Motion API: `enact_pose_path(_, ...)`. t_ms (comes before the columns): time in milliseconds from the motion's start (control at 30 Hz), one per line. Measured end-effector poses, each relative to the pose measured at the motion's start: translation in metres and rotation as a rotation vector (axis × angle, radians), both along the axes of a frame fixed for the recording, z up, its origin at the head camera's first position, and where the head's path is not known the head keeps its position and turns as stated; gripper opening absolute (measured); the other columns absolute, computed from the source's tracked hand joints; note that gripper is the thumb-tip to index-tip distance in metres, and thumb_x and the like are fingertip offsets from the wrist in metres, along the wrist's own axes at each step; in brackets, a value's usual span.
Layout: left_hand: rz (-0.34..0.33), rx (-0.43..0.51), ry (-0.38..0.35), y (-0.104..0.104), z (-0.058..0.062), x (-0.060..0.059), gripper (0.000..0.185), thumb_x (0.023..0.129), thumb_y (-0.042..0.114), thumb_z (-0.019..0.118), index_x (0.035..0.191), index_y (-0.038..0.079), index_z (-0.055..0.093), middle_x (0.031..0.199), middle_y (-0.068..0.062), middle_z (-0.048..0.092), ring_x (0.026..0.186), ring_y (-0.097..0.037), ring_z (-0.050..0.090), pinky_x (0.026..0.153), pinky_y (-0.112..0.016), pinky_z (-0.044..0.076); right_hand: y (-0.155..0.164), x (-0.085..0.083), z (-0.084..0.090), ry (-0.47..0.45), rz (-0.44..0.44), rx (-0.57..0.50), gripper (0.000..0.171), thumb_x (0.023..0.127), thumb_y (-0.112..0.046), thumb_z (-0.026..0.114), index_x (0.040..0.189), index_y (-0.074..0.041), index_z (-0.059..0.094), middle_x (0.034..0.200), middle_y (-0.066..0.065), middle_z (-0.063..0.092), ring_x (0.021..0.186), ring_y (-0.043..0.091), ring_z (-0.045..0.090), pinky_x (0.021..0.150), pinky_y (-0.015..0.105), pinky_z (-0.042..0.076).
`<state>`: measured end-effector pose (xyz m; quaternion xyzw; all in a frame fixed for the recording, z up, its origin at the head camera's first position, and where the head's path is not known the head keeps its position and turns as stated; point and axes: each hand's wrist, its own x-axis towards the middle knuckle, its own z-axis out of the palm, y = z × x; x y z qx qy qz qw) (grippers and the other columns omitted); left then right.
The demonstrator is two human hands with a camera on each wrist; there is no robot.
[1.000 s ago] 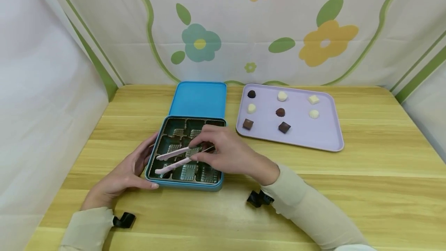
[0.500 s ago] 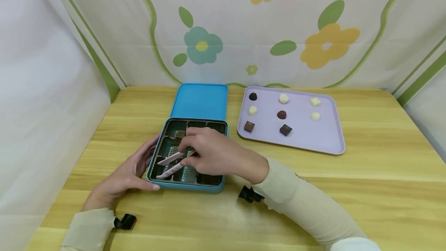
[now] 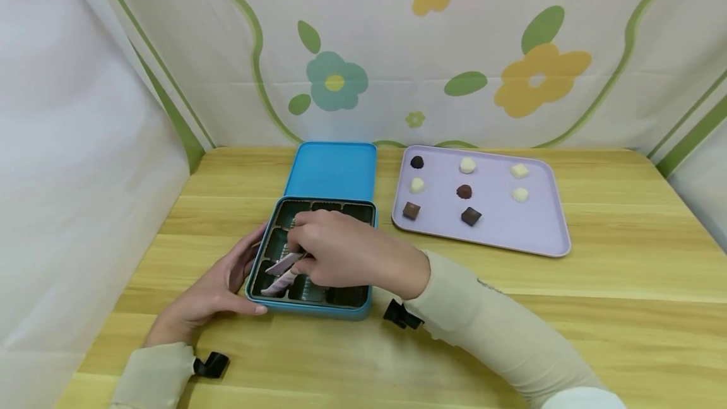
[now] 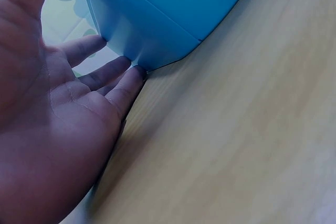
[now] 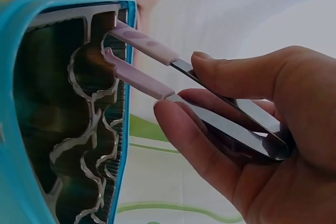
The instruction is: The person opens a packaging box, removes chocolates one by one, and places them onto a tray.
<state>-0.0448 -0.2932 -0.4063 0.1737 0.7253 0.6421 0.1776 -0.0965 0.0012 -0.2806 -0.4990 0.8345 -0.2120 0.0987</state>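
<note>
My right hand (image 3: 343,251) holds pink-tipped metal tongs (image 3: 279,283) over a blue tin box (image 3: 309,312). Inside the box is a dark plastic insert (image 3: 276,245) with several compartments. The tong tips reach down into the front-left compartment, spread apart. Whether anything lies between them I cannot tell. In the right wrist view, the thumb and fingers sit on either side of the tongs (image 5: 144,48). My left hand (image 3: 210,293) rests against the box's left side, thumb by the front corner. In the left wrist view its fingertips (image 4: 134,74) touch the blue wall.
The box's blue lid (image 3: 332,169) lies open behind it. To the right, a lilac tray (image 3: 528,232) carries several chocolates, among them a dark square one (image 3: 471,216), a brown one (image 3: 464,191) and a white one (image 3: 467,165). A printed curtain (image 3: 386,62) hangs behind the table.
My right hand has moved left and lower, taking the tong tips down into the front-left compartment. The left hand stays at the box. The head view has shifted slightly.
</note>
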Motion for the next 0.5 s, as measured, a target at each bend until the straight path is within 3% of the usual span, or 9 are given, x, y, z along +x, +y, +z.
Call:
enact_pose_path(233, 0.0, -0.001, 0.007, -0.001, 0.001, 0.001, 0.13, 0.076, -0.01, 0.089, 0.175, 0.022, 0.011, 0.18, -0.015, 0.013, 0.152, -0.001, 0.038, 0.116, -0.011, 0.038, -0.008, 0.001, -0.003, -0.02, -0.019, 0.026, 0.012, 0.104, -0.021, 0.073, 0.105, -0.011, 0.08, 0.102, 0.0, 0.069, 0.083, 0.01, 0.061, 0.074, 0.019, 0.052)
enact_pose_path(500, -0.002, -0.008, 0.007, 0.0, 0.001, 0.0, 0.131, 0.076, -0.009, 0.089, 0.175, 0.022, 0.01, 0.179, -0.014, 0.014, 0.151, 0.0, 0.039, 0.116, -0.012, 0.038, -0.011, 0.002, -0.008, 0.018, -0.01, 0.005, 0.009, 0.103, -0.016, 0.072, 0.104, -0.012, 0.081, 0.101, 0.0, 0.069, 0.086, 0.012, 0.063, 0.077, 0.021, 0.053)
